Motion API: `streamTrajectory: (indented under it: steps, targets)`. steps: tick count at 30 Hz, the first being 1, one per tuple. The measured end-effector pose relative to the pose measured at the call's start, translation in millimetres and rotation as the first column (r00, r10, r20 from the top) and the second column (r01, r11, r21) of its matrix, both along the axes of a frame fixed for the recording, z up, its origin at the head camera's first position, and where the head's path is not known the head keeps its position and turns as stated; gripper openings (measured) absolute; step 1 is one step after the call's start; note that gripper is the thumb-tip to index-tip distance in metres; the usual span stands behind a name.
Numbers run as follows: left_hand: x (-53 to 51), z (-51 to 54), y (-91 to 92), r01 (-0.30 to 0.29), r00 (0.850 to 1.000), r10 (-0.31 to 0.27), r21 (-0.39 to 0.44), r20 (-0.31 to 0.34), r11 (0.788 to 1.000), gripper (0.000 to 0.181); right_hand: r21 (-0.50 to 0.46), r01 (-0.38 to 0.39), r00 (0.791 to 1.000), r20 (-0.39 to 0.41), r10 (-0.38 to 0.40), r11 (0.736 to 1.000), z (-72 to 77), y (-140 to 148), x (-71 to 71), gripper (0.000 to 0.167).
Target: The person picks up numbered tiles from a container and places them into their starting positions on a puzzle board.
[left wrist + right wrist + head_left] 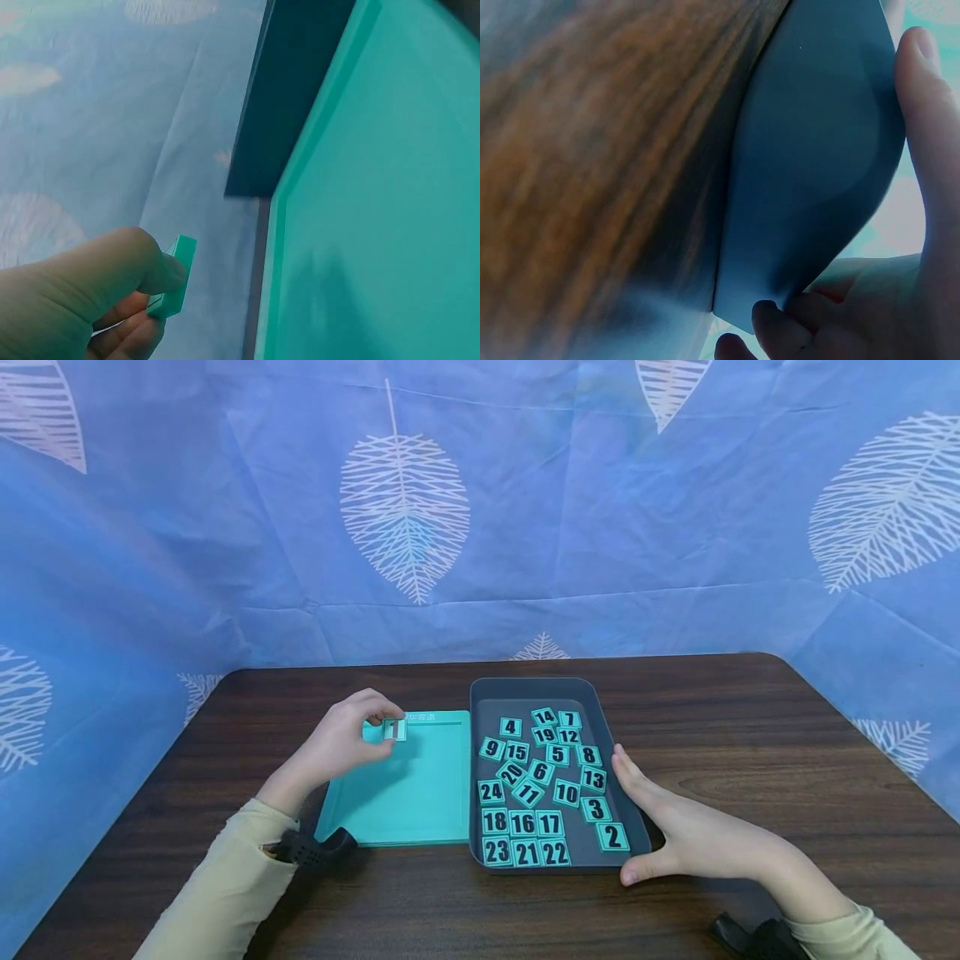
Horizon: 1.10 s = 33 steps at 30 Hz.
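Between thumb and fingertips my left hand point(350, 735) pinches a small turquoise number tile point(397, 730), its edge turned up in the left wrist view; its number is hard to read. This tile is held above the far left part of a flat turquoise square frame board point(435, 802). To the right of the board stands a dark grey tray point(498, 702) with several loose number tiles point(523, 822) lying face up. Against the tray's right side rests my right hand point(690, 835), fingers extended along the wall and thumb at the near right corner.
Everything stands on a dark brown wooden table point(765, 752). A blue cloth point(525, 527) with white leaf prints hangs behind it. Black straps with cameras sit at both wrists, the left one point(315, 849) near the board's front corner.
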<state>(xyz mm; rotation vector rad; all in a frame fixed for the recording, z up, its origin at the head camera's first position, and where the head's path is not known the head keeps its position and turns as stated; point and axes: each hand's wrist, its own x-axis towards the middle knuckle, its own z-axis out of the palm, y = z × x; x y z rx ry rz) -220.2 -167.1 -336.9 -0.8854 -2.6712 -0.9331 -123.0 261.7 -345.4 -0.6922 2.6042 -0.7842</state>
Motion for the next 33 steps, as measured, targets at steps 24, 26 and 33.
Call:
streamTrajectory:
  steps: [24,26,33]
  targets:
    - [-22.5,-34.0,-39.2,-0.138,0.985,0.141,-0.044,0.098,0.99,0.033,0.003,-0.003,1.0,-0.004,0.003,1.0,-0.3,0,0.5,0.118]
    - [-22.8,-34.8,-39.8,-0.139,0.984,0.143,-0.04,0.109,0.989,0.032,0.006,0.002,1.0,0.001,-0.002,1.0,0.3,0,0.3,0.118]
    - [-23.7,-38.5,-41.5,-0.136,0.982,0.143,-0.065,0.124,0.989,0.031,-0.004,0.006,1.0,0.026,-0.006,1.0,1.4,-1,0.6,0.118]
